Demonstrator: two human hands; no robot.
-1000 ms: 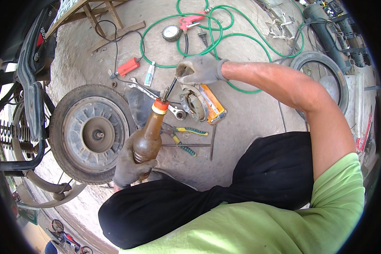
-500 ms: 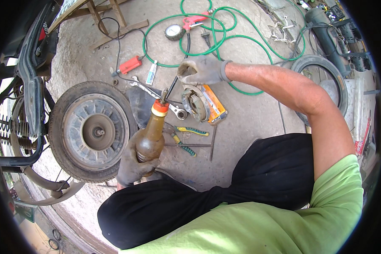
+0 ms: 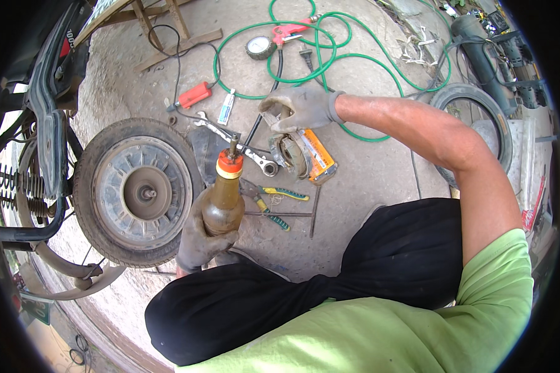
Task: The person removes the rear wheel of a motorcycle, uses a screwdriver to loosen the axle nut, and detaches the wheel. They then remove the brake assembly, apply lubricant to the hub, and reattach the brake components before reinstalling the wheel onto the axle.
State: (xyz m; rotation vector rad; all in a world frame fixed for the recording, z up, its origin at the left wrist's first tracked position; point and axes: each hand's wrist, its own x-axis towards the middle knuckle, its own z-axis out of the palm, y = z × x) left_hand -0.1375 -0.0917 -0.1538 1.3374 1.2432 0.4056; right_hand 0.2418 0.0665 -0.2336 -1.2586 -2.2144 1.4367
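My left hand (image 3: pixel 205 235), in a grey work glove, is wrapped round a brown glass bottle (image 3: pixel 224 208). The bottle has a red and yellow cap with a metal nozzle on top and tilts slightly. My right hand (image 3: pixel 305 107), also gloved, is held forward over the concrete with its fingers curled; what they close on is hard to make out. Just below that hand lies a dirty ring of curved brake shoes (image 3: pixel 290 154) beside an orange box (image 3: pixel 318 156). A ratchet wrench (image 3: pixel 236 144) lies beyond the bottle's nozzle.
A wheel with a hub (image 3: pixel 144 193) lies at left, beside a vehicle frame (image 3: pixel 50 149). Pliers (image 3: pixel 270 208) and a metal rod (image 3: pixel 314 211) lie near my knees. Farther off are a white tube (image 3: pixel 226 107), a red inflator (image 3: pixel 289 28), a green hose (image 3: pixel 379 56) and a tire (image 3: pixel 503 118).
The bottle in my left hand has turned a little more upright, its nozzle shifting slightly left. My right hand has barely moved, going slightly right.
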